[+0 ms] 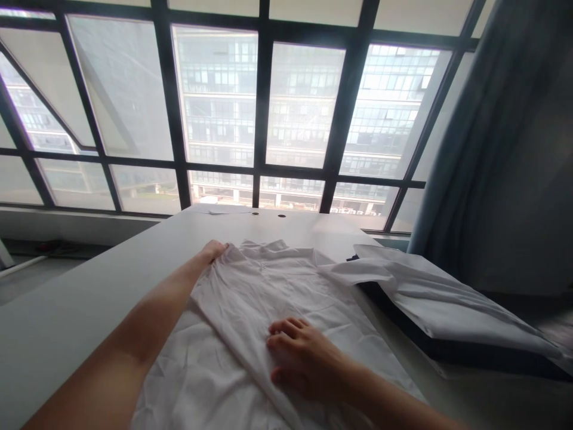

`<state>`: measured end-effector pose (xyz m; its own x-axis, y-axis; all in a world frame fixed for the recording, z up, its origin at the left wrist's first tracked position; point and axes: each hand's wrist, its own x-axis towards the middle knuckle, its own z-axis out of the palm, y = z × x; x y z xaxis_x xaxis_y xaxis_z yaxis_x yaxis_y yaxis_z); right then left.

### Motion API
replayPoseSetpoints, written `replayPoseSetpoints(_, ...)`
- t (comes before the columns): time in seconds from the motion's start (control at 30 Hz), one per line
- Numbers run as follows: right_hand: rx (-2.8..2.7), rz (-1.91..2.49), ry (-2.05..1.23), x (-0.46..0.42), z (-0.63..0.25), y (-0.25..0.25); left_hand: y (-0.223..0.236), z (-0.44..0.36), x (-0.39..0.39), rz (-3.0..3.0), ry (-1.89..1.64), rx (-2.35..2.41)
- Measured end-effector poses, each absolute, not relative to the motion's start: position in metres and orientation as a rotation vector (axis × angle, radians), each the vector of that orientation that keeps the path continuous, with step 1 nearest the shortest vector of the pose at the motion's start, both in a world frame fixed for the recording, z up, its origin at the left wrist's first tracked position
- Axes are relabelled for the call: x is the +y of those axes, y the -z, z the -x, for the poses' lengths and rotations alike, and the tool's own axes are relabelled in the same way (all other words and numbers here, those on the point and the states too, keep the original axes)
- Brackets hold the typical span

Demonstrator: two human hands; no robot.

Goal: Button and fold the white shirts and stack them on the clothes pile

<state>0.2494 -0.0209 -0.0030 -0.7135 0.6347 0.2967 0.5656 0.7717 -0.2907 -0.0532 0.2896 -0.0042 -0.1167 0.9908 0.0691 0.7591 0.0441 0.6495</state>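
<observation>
A white shirt (264,298) lies spread on a pale table (67,298), collar toward the window. My left hand (213,249) reaches to the shirt's far left shoulder and is closed on the fabric there. My right hand (302,357) lies on the middle of the shirt, palm down, fingers curled slightly and pressing the cloth along a folded edge. One sleeve (353,272) trails off to the right.
More white cloth (443,304) lies over a dark flat object (412,322) at the table's right side. A grey-blue curtain (501,149) hangs on the right. A large dark-framed window (264,119) stands behind the table. Two small holes (281,215) mark the table's far edge.
</observation>
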Motion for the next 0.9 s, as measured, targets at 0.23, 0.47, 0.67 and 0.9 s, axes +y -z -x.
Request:
replayPoseSetpoints(0.23,-2.538,0.903,-0.28,-0.024,-0.249,0.012,-0.003,0.04,0.312,-1.5,-0.746,1.86)
replayPoseSetpoints(0.47,-2.529,0.97,-0.29,-0.025,-0.247,0.006,-0.004,0.043,0.312,-1.376,-0.688,1.487)
replayPoseSetpoints(0.67,-2.535,0.999,-0.322,-0.026,-0.247,0.003,-0.015,0.052,0.322,-1.482,-1.056,1.424)
replayPoseSetpoints(0.9,-2.521,0.995,-0.351,-0.026,-0.246,0.003,-0.003,0.044,0.31,-2.036,-0.97,1.852)
